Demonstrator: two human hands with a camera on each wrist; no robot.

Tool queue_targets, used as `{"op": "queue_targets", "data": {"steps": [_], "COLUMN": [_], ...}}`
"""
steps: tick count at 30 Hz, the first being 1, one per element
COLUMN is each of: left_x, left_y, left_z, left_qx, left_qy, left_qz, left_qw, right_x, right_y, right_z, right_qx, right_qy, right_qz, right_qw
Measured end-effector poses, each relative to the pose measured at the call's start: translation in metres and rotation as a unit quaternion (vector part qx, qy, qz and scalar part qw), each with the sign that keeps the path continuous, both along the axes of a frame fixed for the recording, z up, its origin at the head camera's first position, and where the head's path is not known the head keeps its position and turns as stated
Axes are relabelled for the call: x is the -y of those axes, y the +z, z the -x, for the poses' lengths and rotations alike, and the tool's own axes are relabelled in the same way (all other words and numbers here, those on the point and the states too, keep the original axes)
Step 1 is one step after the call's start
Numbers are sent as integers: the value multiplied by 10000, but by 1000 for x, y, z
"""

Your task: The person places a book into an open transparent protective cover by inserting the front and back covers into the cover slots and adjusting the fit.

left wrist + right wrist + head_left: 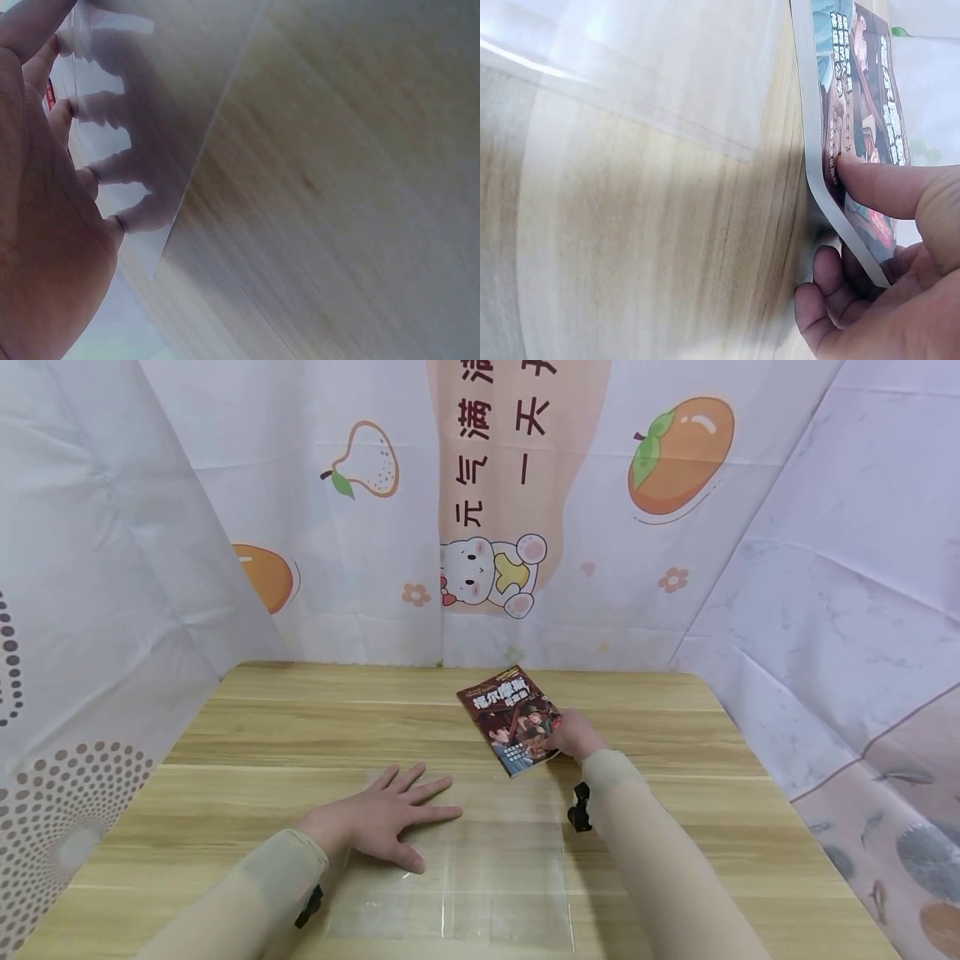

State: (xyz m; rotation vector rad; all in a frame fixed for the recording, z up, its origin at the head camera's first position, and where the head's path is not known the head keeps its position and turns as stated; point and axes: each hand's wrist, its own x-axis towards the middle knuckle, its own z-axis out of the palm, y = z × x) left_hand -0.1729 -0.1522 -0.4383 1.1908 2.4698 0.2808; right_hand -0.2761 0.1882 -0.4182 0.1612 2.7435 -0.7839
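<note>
A thin paperback book (pixel 510 722) with a brown illustrated cover lies toward the back of the table, turned at an angle. My right hand (pixel 576 735) grips its near right corner, thumb (pixel 885 184) on the cover and the other fingers underneath. In the right wrist view that corner bends upward off the table. A clear plastic book cover (pixel 510 877) with a fold line down its middle lies flat in front of me. My left hand (pixel 382 818) rests on its upper left part with fingers spread, and the left wrist view shows the fingertips against the shiny film.
The wooden table (pixel 262 735) has a rounded back edge, with a printed curtain (pixel 360 552) hanging behind it. More cloth hangs on both sides. A small black wrist device (pixel 580 807) sits on my right sleeve.
</note>
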Motion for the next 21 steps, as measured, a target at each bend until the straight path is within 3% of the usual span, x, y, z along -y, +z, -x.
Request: {"op": "queue_targets", "data": {"steps": [6,13,21], "left_x": [1,1,0], "left_y": [0,-3,-3], "left_z": [0,0,2], "left_qx": [17,24,40], "left_qy": [-3,58,151], "left_qz": [-20,31,46], "left_qw": [10000,10000,9999], "right_x": [1,-7,-12], "right_y": [-5,-9,0], "right_z": [0,-1,-2], "right_qx": [-157,-337,-625], "right_qy": [-84,-135,12], "right_qz": [236,880,1582], "right_qw": [9996,9955,9854]}}
